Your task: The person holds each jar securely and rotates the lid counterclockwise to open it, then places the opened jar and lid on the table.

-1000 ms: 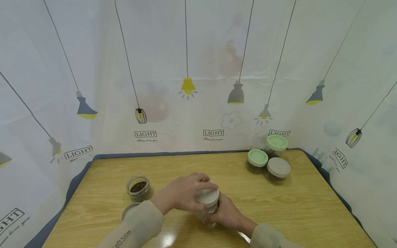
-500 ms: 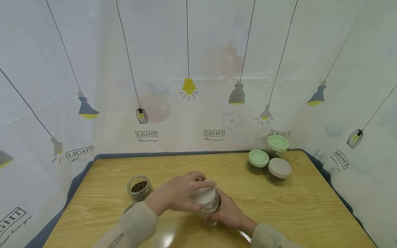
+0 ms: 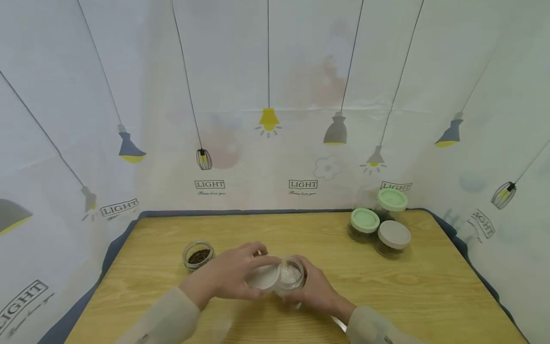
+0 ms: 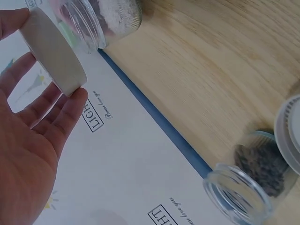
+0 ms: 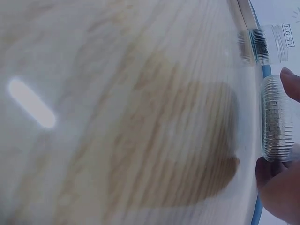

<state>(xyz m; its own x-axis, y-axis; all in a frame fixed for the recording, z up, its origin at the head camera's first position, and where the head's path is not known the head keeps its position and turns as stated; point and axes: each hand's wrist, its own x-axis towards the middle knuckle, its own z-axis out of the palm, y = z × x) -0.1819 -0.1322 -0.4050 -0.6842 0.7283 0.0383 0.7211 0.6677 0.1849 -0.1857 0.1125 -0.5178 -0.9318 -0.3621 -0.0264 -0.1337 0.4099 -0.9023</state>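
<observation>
My left hand (image 3: 229, 274) holds a white round lid (image 3: 263, 278) by its edge, thumb on one side and fingers on the other, as the left wrist view shows. Directly right of the lid is an uncovered glass jar (image 3: 290, 274) with white grainy contents. My right hand (image 3: 317, 290) grips this jar round its side, and its ribbed glass (image 5: 273, 119) shows between thumb and fingers in the right wrist view. Lid and jar overlap slightly in the head view. Left of my left hand stands another uncovered jar (image 3: 198, 255) holding dark brown bits.
A loose white lid (image 4: 289, 136) lies by the brown-filled jar, hidden behind my left arm in the head view. At the back right stand two green-lidded jars (image 3: 364, 220) and one beige-lidded jar (image 3: 394, 234), close together. A printed white cloth (image 3: 258, 162) hangs behind the wooden table (image 3: 412, 296).
My left hand has lifted the lid off the jar and moved it left, exposing the white contents. My right hand still holds the jar in nearly the same place. The head view has shifted slightly.
</observation>
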